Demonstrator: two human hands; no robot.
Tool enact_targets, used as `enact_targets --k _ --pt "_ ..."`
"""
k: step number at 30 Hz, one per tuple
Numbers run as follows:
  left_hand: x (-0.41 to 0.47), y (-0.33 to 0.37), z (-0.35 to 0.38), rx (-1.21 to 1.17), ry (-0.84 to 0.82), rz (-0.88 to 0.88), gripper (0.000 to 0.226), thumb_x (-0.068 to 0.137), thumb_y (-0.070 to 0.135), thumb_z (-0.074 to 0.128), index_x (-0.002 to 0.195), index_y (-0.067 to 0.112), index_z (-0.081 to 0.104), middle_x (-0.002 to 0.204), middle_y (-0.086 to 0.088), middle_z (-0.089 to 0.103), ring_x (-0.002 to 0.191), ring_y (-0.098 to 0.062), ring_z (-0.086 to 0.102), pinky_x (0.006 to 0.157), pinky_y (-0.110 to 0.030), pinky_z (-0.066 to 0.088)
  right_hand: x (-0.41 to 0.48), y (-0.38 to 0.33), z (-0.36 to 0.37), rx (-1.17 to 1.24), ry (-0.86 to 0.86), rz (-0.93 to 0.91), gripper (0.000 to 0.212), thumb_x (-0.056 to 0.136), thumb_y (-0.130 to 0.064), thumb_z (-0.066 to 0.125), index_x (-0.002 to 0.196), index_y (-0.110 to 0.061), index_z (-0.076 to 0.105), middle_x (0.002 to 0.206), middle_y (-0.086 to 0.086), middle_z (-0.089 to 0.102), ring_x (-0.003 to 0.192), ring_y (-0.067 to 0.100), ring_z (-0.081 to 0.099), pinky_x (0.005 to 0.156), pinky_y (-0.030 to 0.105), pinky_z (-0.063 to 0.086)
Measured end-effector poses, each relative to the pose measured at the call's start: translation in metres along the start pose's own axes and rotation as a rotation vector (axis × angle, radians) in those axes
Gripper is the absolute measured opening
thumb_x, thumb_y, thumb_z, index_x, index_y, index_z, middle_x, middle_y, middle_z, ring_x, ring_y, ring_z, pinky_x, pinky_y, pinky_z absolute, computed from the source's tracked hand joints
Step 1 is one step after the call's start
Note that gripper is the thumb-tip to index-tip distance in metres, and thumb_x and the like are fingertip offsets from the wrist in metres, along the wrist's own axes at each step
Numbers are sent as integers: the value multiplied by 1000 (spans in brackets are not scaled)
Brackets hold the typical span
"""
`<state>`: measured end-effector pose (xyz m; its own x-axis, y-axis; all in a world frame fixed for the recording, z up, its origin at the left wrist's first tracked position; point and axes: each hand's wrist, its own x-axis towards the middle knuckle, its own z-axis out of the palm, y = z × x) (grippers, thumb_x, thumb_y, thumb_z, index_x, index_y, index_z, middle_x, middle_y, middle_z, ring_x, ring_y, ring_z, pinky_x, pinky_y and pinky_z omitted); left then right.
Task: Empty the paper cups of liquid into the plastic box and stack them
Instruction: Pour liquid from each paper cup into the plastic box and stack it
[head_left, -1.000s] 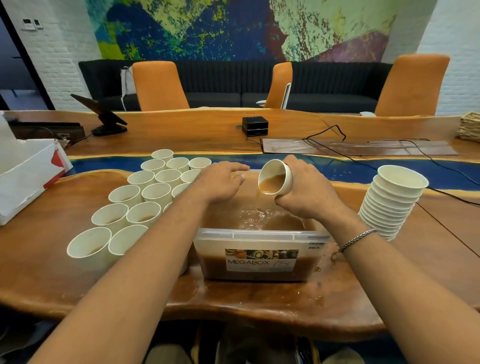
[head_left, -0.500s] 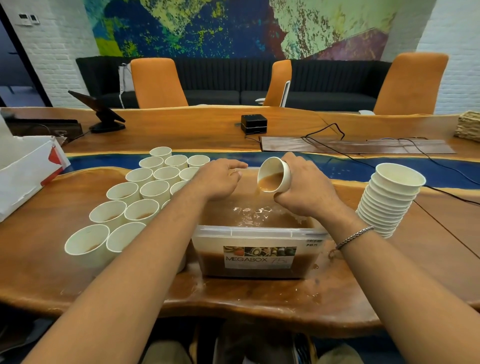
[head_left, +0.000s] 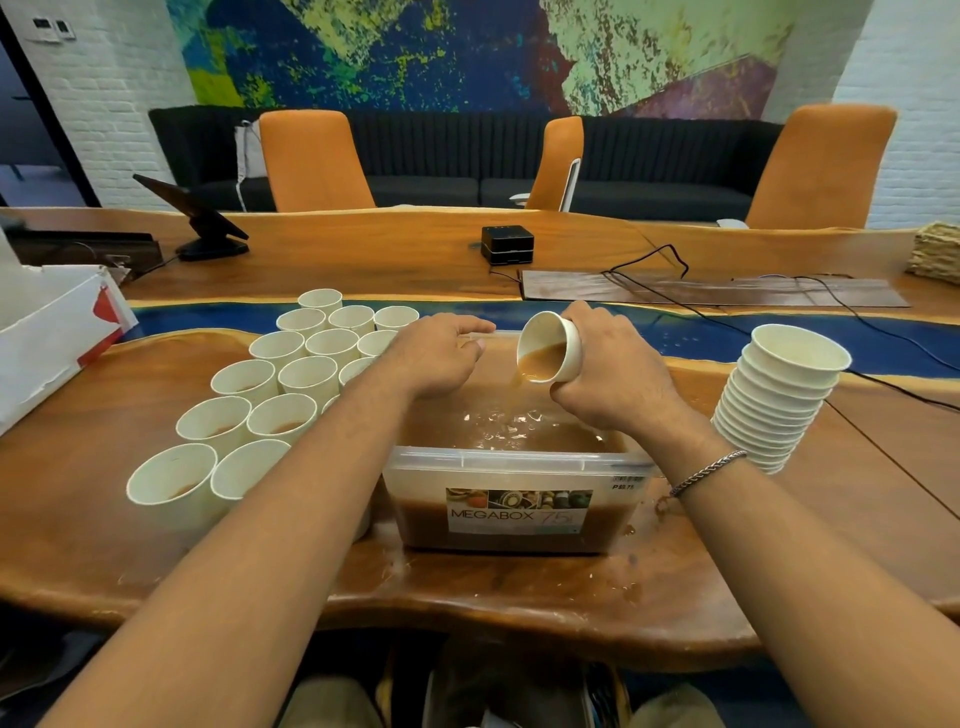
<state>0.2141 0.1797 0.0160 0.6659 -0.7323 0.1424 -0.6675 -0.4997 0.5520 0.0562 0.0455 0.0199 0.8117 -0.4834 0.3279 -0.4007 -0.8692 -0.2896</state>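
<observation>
On the counter (head_left: 779, 545), a plastic box (head_left: 519, 460) takes brown liquid (head_left: 519, 374).
Upright cups (head_left: 291, 374) stand left of it, a nested stack (head_left: 774, 400) right; the left hand (head_left: 436, 358) grips its far rim, the right hand (head_left: 618, 379) holds a tilted paper cup (head_left: 563, 343) above it.

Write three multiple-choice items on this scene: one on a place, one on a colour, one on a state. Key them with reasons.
1. The stack of cups stands where? A) right of the plastic box B) left of it C) inside it
2. The liquid in the box is: A) clear B) brown C) green
3. The cup in the right hand is: A) upright B) lying flat C) tilted, pouring
1 A, it stands on the box's right; 2 B, brown shows through the wall; 3 C, a stream leaves its lip.
</observation>
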Motion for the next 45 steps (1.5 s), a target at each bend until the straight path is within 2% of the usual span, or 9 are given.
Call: enact_targets --k 19,33,45 --pt "1 -2 1 12 5 13 36 103 31 50 138 36 58 145 2 55 132 -23 50 111 -39 41 -1 0 0 -66 17 -22 73 75 -33 84 133 -25 40 124 -2 52 116 18 45 76 32 41" --pt "0 1 1 20 7 2 37 104 32 50 139 36 57 149 0 52 135 -24 47 113 -41 39 -3 -1 0 -110 36 -43 76 75 -32 84 136 -24 39 130 0 51 120 21 44 87 38 47" --pt "0 -1 0 27 4 20 36 102 32 51 138 37 59 146 2 55 133 -23 49 113 -41 39 -2 -1 0 -158 31 -69 74 76 -31 82 136 -23 39 130 1 51 120 22 44 90 38 45"
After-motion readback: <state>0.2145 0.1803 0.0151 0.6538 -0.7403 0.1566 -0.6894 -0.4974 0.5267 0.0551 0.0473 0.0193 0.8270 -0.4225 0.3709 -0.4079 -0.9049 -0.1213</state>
